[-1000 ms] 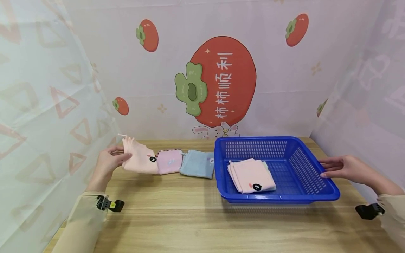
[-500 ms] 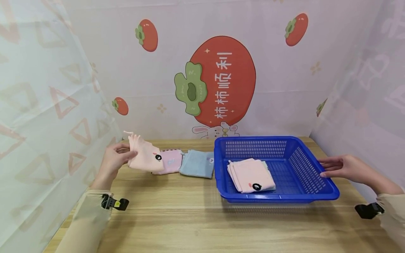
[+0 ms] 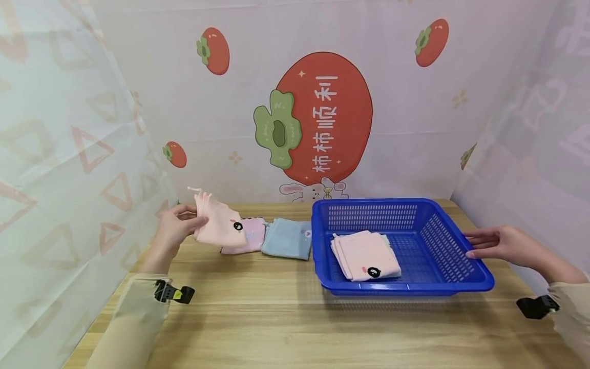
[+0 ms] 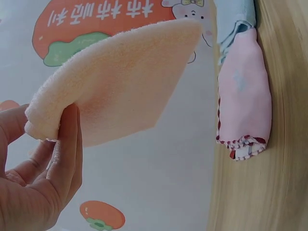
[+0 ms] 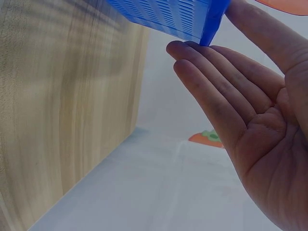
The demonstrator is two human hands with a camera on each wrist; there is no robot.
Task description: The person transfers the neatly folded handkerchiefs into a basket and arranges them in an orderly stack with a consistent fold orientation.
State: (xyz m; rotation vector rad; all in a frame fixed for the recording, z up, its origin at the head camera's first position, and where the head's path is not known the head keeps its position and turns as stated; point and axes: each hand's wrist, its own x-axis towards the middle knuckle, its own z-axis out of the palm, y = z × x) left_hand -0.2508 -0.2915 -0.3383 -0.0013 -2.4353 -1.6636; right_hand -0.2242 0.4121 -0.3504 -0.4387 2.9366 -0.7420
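Observation:
My left hand [image 3: 177, 228] pinches a folded pale pink towel [image 3: 218, 225] by its left edge, thumb against the fingers. The towel [image 4: 120, 82] hangs above the table, a black-and-white eye pattern on its face. Below and behind it lies a folded pink-lilac towel [image 3: 254, 234], partly covered in the head view, with a dark checked edge [image 4: 243, 144]. A folded blue towel [image 3: 287, 239] lies beside that. At the right, my right hand [image 3: 507, 247] touches the rim of a blue plastic basket [image 3: 407, 288] with straight fingers [image 5: 211, 94] and thumb.
Inside the basket, toward its left side, sits a stack of folded towels [image 3: 366, 256], a pale pink one on top. Everything stands on a wooden table [image 3: 258, 323]. Printed cloth walls [image 3: 405, 128] enclose the table's back and both sides.
My left hand has moved right and slightly up with the pale pink towel, which now covers more of the lilac one. My right hand and the basket have stayed in place.

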